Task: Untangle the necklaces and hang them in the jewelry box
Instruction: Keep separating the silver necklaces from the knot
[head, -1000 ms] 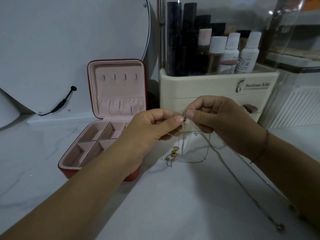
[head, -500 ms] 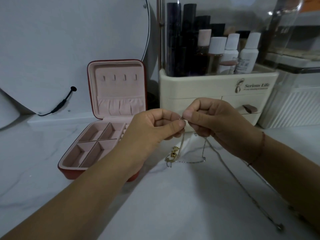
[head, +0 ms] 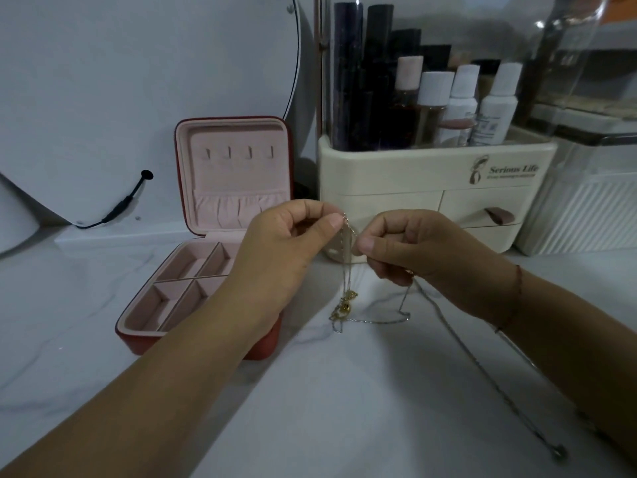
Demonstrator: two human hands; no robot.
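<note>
Two pinches, my left hand point(head: 286, 250) and right hand point(head: 410, 251), lift the tangled necklaces point(head: 345, 301) so the knot hangs slack toward the table point(head: 344, 401), with the jewelry box point(head: 238, 177) open at nine o'clock.

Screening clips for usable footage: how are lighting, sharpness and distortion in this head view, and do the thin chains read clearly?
Head view: dim, bluish, underexposed, with soft shadows on the marble counter; wide-angle distortion bows the cosmetics organizer; the gold necklace pinched by the left hand and right hand reads clearly; the silver chain turns faint and soft toward the lower right corner.
</note>
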